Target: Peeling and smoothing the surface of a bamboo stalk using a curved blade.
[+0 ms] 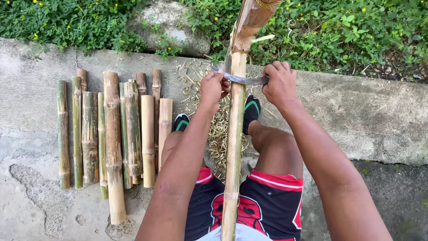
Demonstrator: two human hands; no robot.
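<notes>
A long pale bamboo pole (233, 147) runs from between my knees up to a wooden post (249, 22) at the top. A curved metal blade (240, 80) lies across the pole. My left hand (212, 87) grips the blade's left end and my right hand (279, 83) grips its right end. Both fists are closed, one on each side of the pole. Thin curled shavings (217, 129) lie on the ground under the pole, between my feet in black sandals.
Several cut bamboo pieces (113, 134), green and pale, lie side by side on the concrete slab (365, 116) at my left. Leafy green plants (339, 31) and a grey rock (171, 27) border the slab's far edge.
</notes>
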